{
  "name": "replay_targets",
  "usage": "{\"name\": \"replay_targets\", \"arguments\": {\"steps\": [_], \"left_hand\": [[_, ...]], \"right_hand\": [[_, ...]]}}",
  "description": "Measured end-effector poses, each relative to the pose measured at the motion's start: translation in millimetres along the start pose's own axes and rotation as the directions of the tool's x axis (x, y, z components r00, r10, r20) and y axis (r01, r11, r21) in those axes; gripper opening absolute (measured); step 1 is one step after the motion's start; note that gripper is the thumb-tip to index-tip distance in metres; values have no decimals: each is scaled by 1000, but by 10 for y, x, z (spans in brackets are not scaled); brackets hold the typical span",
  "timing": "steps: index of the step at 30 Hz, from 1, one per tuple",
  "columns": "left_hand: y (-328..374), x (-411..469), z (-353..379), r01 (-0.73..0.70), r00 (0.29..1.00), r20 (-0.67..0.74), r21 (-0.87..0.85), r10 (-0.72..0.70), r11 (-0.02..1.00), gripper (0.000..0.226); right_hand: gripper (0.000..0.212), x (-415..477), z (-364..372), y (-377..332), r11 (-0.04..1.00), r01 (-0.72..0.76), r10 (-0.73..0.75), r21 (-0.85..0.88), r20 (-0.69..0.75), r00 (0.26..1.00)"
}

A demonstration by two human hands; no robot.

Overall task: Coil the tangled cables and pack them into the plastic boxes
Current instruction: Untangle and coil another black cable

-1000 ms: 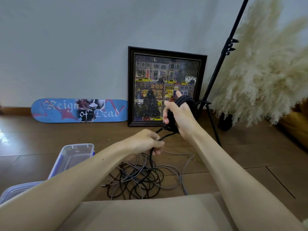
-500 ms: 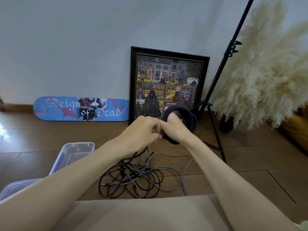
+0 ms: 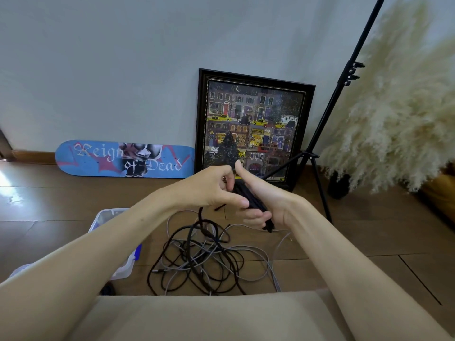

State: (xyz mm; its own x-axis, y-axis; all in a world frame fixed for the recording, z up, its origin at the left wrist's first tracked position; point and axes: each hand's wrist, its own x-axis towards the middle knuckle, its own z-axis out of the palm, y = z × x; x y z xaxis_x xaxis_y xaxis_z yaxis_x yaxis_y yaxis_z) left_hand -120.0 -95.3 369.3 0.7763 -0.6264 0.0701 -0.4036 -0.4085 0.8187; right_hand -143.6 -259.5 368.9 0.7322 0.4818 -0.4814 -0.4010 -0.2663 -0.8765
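Note:
My right hand [image 3: 267, 200] grips a black cable coil [image 3: 251, 200], now squeezed into a flat bundle that sticks out below the palm. My left hand [image 3: 216, 187] is pressed against the coil's left side, thumb and fingers on the strands. The coil's loose tail drops to a tangle of black and grey cables [image 3: 209, 259] on the wooden floor below both hands. A clear plastic box [image 3: 110, 215] with a blue latch lies on the floor to the left, mostly hidden by my left forearm. A second clear box [image 3: 21, 269] peeks out at the lower left.
A framed picture [image 3: 253, 129] and a blue skateboard deck [image 3: 123, 159] lean on the wall. A black tripod stand [image 3: 317, 163] rises at the right, beside pampas grass [image 3: 398, 119]. A beige cushion edge [image 3: 209, 316] fills the foreground.
The round coil in my right hand has been turned and flattened into a bundle. My left hand rose from the tail up to the coil. The view shifted slightly.

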Motion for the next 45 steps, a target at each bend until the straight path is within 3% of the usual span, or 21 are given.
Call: {"name": "replay_targets", "arguments": {"steps": [3, 5, 8, 11, 14, 18, 22, 25, 32, 34, 39, 45], "left_hand": [[-39, -14, -89, 64, 993, 113, -158, -46, 985, 29], [-41, -32, -165, 67, 989, 144, -176, -41, 982, 27], [-35, -16, -232, -11, 1000, 25, -120, 14, 993, 30], [-94, 36, -221, -88, 988, -128, 6, 88, 996, 40], [-134, 68, -192, -104, 979, -171, 29, 108, 994, 44], [-127, 110, -169, -119, 981, -157, -36, 112, 992, 46], [-160, 137, -243, -95, 980, -188, -164, 63, 982, 37], [-222, 118, -273, -88, 987, -155, -250, 50, 964, 30], [-270, 118, -71, -85, 986, -167, -402, 19, 911, 11], [-334, 142, -21, -48, 986, -166, -351, -12, 935, 8], [-387, 230, 176, 105, 986, -110, -168, -124, 980, 27], [-347, 316, 385, 188, 976, -81, -156, -202, 970, 13]], "right_hand": [[66, -56, -31, -20, 998, -18, 16, 57, 35, 999], [69, -79, -31, -22, 999, -38, 35, 39, 78, 996], [84, -81, -12, -37, 998, -55, 55, -4, 127, 990], [59, -82, -12, -43, 998, -58, 52, 24, 211, 976], [39, -90, -45, -23, 998, -39, 23, 54, 276, 961], [30, -71, -74, -5, 974, -42, -47, 221, 382, 923], [32, -58, -151, 2, 902, -52, -211, 428, 542, 814], [33, -90, -206, -9, 841, -67, -302, 537, 569, 765], [32, -124, -275, -12, 740, 52, -440, 670, 425, 791], [33, -110, -273, -3, 696, 77, -475, 713, 377, 795], [30, -32, -204, -14, 546, 234, -574, 804, 155, 804], [45, -35, -202, -43, 377, 451, -595, 809, -162, 787]]}}
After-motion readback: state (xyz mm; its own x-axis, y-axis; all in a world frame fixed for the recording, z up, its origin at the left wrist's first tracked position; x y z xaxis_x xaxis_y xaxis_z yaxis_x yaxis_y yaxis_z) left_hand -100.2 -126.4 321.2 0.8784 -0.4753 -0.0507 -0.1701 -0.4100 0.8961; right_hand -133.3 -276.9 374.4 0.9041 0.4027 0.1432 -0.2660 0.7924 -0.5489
